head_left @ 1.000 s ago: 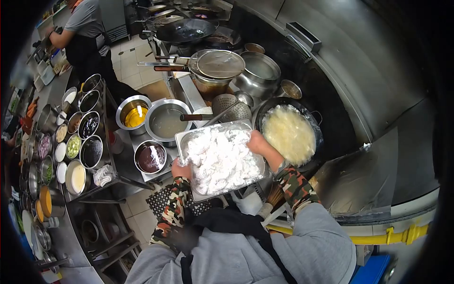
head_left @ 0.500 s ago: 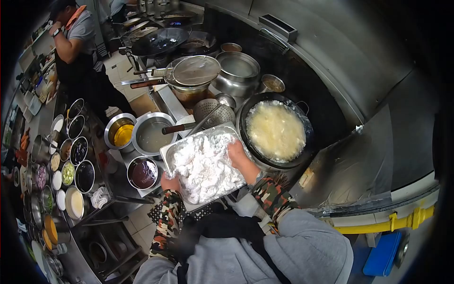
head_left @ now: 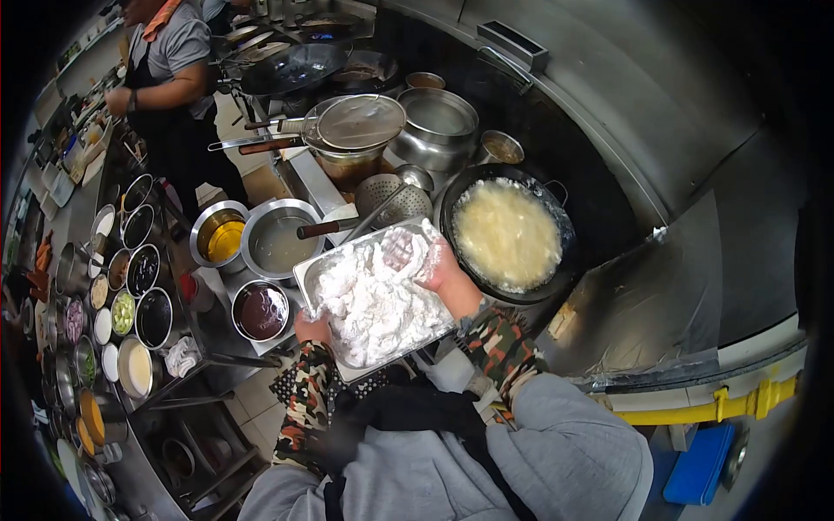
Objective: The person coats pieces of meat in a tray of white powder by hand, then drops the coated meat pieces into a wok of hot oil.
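A metal tray (head_left: 314, 271) heaped with white floured pieces (head_left: 365, 300) is held in front of me. My left hand (head_left: 310, 328) grips the tray's near left edge. My right hand (head_left: 434, 265), dusted with flour, rests in the heap at the tray's far right corner, fingers curled around a floured piece. Just right of the tray a black wok (head_left: 506, 234) holds foaming pale-yellow oil.
A perforated ladle (head_left: 382, 201) lies behind the tray. Bowls of liquid (head_left: 280, 237) and dark sauce (head_left: 261, 310) stand to the left, then a rack of several seasoning bowls (head_left: 139, 286). A covered pot (head_left: 356, 130) and another wok (head_left: 291, 69) stand further back. Another person (head_left: 169, 78) works at far left.
My right hand moved from the tray's right edge into the floured heap and closed on a piece. The person at far left stepped closer.
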Demonstrator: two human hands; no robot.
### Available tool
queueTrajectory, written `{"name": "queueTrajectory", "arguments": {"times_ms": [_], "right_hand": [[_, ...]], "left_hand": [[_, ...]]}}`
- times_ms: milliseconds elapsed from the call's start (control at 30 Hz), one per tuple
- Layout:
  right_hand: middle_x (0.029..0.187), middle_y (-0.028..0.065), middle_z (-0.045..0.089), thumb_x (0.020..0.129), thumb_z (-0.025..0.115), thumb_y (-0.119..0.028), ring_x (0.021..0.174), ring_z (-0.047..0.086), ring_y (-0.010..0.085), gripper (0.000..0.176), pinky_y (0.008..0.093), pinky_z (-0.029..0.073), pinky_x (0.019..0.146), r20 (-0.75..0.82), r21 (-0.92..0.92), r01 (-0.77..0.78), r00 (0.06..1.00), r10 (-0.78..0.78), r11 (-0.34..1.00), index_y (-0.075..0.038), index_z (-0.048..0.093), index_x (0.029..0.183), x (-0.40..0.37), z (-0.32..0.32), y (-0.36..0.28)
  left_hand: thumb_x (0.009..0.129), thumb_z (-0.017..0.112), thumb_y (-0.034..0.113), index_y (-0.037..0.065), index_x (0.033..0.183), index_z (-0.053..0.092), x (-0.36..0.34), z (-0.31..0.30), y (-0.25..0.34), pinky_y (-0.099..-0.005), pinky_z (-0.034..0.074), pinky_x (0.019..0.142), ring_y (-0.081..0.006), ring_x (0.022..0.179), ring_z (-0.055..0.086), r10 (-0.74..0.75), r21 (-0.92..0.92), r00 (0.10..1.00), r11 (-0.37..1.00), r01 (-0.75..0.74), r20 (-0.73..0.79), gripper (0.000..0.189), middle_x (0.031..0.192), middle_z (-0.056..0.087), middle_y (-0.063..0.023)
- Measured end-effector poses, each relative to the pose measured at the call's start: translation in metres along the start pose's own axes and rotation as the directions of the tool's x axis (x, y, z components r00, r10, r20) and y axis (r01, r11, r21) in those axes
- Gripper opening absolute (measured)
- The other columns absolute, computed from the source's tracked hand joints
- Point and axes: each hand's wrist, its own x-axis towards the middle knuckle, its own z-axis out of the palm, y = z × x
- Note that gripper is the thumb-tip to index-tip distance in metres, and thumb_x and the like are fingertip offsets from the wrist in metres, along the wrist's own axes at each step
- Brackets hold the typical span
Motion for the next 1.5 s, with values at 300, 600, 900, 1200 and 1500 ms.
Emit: {"name": "queueTrajectory", "arguments": {"times_ms": [300, 600, 900, 1200, 1500], "right_hand": [[0.068, 0.0073, 0.054, 0.084, 0.037, -0.033, 0.054, 0.051, 0.0202, 0.029, 0.0345, 0.043, 0.050, 0.001, -0.147, 0.096, 0.995, -0.097, 0.984, -0.010, 0.053, 0.076, 0.015, -0.032, -0.034], [0.055, 0.0035, 0.046, 0.082, 0.039, -0.023, 0.041, 0.043, 0.0171, 0.022, 0.0312, 0.032, 0.035, -0.276, -0.796, 0.324, 0.557, -0.784, 0.511, -0.011, 0.048, 0.066, 0.042, -0.046, -0.130], [0.076, 0.0162, 0.058, 0.075, 0.046, -0.013, 0.072, 0.056, 0.0249, 0.018, 0.0338, 0.041, 0.061, 0.063, -0.995, -0.050, 0.361, -0.930, -0.086, 0.002, 0.056, 0.078, 0.109, -0.085, -0.224], [0.090, 0.0221, 0.056, 0.069, 0.053, -0.019, 0.084, 0.053, 0.0339, 0.026, 0.0321, 0.044, 0.075, -0.035, -0.386, -0.030, 0.999, -0.017, -0.922, 0.003, 0.058, 0.081, 0.039, 0.025, -0.033], [0.084, 0.0189, 0.058, 0.065, 0.052, -0.010, 0.069, 0.057, 0.0307, 0.029, 0.0358, 0.044, 0.065, 0.090, -0.989, 0.030, 0.903, -0.420, -0.147, 0.007, 0.054, 0.088, 0.037, -0.028, 0.008]], "left_hand": [[0.067, 0.062, 0.004, -0.004, 0.089, 0.054, 0.006, 0.003, -0.009, -0.0270, 0.043, 0.068, -0.0184, 0.073, 0.058, 0.000, -0.071, 0.999, 0.997, 0.003, 0.048, 0.025, 0.081, 0.061, -0.0122], [0.065, 0.063, 0.004, -0.004, 0.090, 0.053, 0.014, 0.006, -0.039, -0.0282, 0.043, 0.070, -0.0195, 0.077, 0.057, -0.016, -0.032, 1.000, 0.999, 0.017, 0.011, 0.028, 0.085, 0.059, -0.0127], [0.066, 0.063, 0.002, -0.003, 0.091, 0.054, 0.000, 0.002, -0.014, -0.0263, 0.043, 0.067, -0.0165, 0.074, 0.057, -0.015, -0.062, 1.000, 0.998, 0.015, 0.004, 0.027, 0.082, 0.061, -0.0108], [0.065, 0.064, 0.006, -0.001, 0.089, 0.055, -0.005, 0.000, 0.008, -0.0272, 0.044, 0.066, -0.0176, 0.071, 0.058, -0.005, -0.004, 1.000, 1.000, 0.005, -0.006, 0.026, 0.079, 0.061, -0.0109], [0.067, 0.062, 0.010, 0.001, 0.091, 0.056, -0.001, 0.000, 0.003, -0.0294, 0.043, 0.068, -0.0221, 0.075, 0.058, 0.037, 0.045, 0.999, 0.998, -0.038, 0.024, 0.026, 0.080, 0.060, -0.0126]]}}
